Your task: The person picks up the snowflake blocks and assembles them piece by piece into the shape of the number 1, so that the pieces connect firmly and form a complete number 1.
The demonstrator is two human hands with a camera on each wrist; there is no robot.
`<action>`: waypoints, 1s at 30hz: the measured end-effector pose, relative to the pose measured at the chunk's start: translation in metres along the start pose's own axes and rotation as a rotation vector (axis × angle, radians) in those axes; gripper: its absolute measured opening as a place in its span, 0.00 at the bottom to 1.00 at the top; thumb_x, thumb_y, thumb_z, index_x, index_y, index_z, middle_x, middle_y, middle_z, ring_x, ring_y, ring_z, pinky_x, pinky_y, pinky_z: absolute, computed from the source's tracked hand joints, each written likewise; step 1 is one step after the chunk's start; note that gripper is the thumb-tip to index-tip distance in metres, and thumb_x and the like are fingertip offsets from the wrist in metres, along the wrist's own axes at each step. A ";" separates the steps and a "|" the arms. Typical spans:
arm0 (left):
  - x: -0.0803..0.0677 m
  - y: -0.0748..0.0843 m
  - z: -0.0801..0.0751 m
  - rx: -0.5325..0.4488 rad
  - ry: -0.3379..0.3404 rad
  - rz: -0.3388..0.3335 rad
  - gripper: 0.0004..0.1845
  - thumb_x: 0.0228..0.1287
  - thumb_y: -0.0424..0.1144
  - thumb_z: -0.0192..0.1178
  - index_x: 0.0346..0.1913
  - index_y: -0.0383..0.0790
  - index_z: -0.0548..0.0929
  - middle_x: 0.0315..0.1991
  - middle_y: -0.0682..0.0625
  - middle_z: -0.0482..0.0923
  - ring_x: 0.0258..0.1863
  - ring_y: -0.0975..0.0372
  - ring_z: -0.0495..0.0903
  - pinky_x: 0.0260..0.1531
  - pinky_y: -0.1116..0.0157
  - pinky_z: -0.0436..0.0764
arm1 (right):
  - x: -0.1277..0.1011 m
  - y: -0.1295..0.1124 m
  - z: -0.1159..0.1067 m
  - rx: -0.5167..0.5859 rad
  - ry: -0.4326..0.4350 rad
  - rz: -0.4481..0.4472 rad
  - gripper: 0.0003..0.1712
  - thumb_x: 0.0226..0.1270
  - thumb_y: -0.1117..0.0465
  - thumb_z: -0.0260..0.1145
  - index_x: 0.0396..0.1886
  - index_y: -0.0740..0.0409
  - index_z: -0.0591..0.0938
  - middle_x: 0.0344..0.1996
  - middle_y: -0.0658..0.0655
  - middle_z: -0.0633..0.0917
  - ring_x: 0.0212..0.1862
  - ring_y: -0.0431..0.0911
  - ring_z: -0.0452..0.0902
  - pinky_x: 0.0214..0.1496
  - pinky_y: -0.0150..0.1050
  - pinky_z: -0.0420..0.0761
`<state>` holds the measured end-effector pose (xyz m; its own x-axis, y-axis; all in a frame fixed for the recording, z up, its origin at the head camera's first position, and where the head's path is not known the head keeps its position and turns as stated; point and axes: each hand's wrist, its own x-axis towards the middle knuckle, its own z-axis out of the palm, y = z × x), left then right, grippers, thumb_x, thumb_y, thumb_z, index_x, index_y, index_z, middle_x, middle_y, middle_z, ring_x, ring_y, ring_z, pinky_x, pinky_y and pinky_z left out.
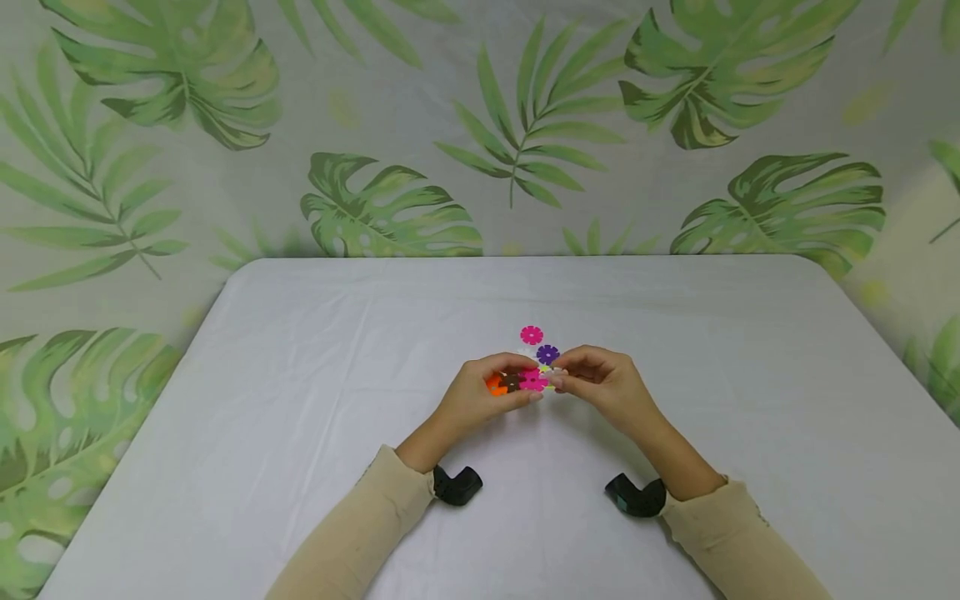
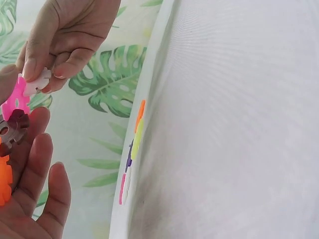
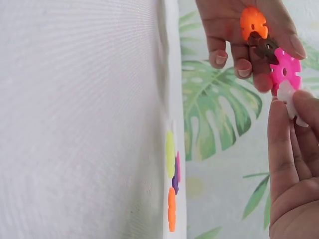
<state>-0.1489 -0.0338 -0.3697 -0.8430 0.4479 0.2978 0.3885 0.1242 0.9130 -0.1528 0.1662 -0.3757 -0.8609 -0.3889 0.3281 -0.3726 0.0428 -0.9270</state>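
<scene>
My left hand (image 1: 472,390) holds a short chain of flat notched discs, the snap-together flower kind. In the right wrist view the chain runs from an orange disc (image 3: 253,19) through a brown disc (image 3: 257,40) to a pink disc (image 3: 291,63). The left thumb lies by the pink one. Between thumb and fingers, my right hand (image 1: 613,385) pinches a white disc (image 3: 286,92) at the pink disc's free edge. The two discs meet there; how deep their slots sit in each other I cannot tell. Both hands are raised over the white table (image 1: 300,358).
Beyond the hands lie loose discs: a pink one (image 1: 532,335), a purple one (image 1: 548,354), and, seen edge-on in the left wrist view, lime (image 2: 137,142), orange (image 2: 140,115) and white (image 2: 126,183) ones. A leaf-print cloth (image 1: 405,100) hangs behind the table.
</scene>
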 end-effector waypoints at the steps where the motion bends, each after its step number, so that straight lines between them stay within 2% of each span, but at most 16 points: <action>1: 0.000 -0.002 0.000 -0.001 -0.001 0.000 0.17 0.44 0.37 0.62 0.41 0.37 0.76 0.35 0.51 0.76 0.32 0.64 0.74 0.31 0.69 0.74 | 0.000 0.000 0.000 0.004 -0.005 -0.002 0.08 0.49 0.71 0.60 0.33 0.65 0.76 0.30 0.59 0.77 0.29 0.51 0.75 0.32 0.42 0.75; 7: 0.003 -0.023 0.001 0.021 -0.004 0.011 0.18 0.45 0.47 0.61 0.41 0.45 0.76 0.34 0.57 0.76 0.31 0.66 0.73 0.31 0.69 0.74 | 0.000 0.001 -0.001 -0.007 0.006 -0.043 0.10 0.50 0.71 0.59 0.35 0.64 0.76 0.30 0.59 0.77 0.27 0.53 0.74 0.31 0.41 0.76; 9: 0.003 -0.026 0.002 0.032 -0.004 0.017 0.18 0.45 0.48 0.60 0.41 0.46 0.76 0.34 0.57 0.75 0.31 0.67 0.73 0.31 0.70 0.74 | 0.000 0.000 -0.002 -0.007 0.015 -0.059 0.10 0.50 0.72 0.59 0.35 0.65 0.76 0.29 0.60 0.77 0.27 0.54 0.74 0.30 0.41 0.76; 11: 0.003 -0.023 0.001 0.032 -0.007 0.024 0.19 0.45 0.47 0.60 0.42 0.44 0.76 0.35 0.57 0.75 0.32 0.67 0.73 0.32 0.70 0.74 | 0.001 -0.002 -0.001 -0.003 0.018 -0.067 0.11 0.49 0.74 0.58 0.35 0.66 0.75 0.28 0.60 0.77 0.26 0.54 0.73 0.29 0.40 0.76; 15: 0.001 -0.007 0.000 0.023 -0.020 0.049 0.20 0.48 0.41 0.60 0.46 0.40 0.74 0.39 0.52 0.75 0.34 0.66 0.73 0.34 0.69 0.73 | 0.001 -0.010 0.002 -0.005 0.022 -0.070 0.11 0.49 0.77 0.57 0.35 0.70 0.74 0.27 0.63 0.77 0.26 0.55 0.73 0.29 0.40 0.76; 20: -0.001 0.008 -0.001 0.044 -0.028 0.085 0.21 0.48 0.34 0.60 0.48 0.37 0.71 0.42 0.48 0.74 0.34 0.62 0.73 0.32 0.68 0.73 | 0.002 -0.019 0.007 -0.017 0.034 -0.064 0.10 0.48 0.79 0.56 0.34 0.75 0.72 0.25 0.67 0.75 0.24 0.54 0.74 0.28 0.40 0.76; 30: 0.000 0.004 0.000 0.077 -0.012 0.156 0.20 0.45 0.30 0.61 0.46 0.34 0.73 0.37 0.46 0.74 0.27 0.56 0.71 0.26 0.66 0.74 | 0.001 -0.020 0.013 0.028 0.024 0.026 0.10 0.50 0.77 0.56 0.35 0.78 0.70 0.25 0.71 0.74 0.24 0.55 0.74 0.29 0.41 0.76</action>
<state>-0.1469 -0.0331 -0.3658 -0.7661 0.4772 0.4306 0.5420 0.1194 0.8319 -0.1422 0.1534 -0.3594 -0.8785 -0.3658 0.3074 -0.3401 0.0269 -0.9400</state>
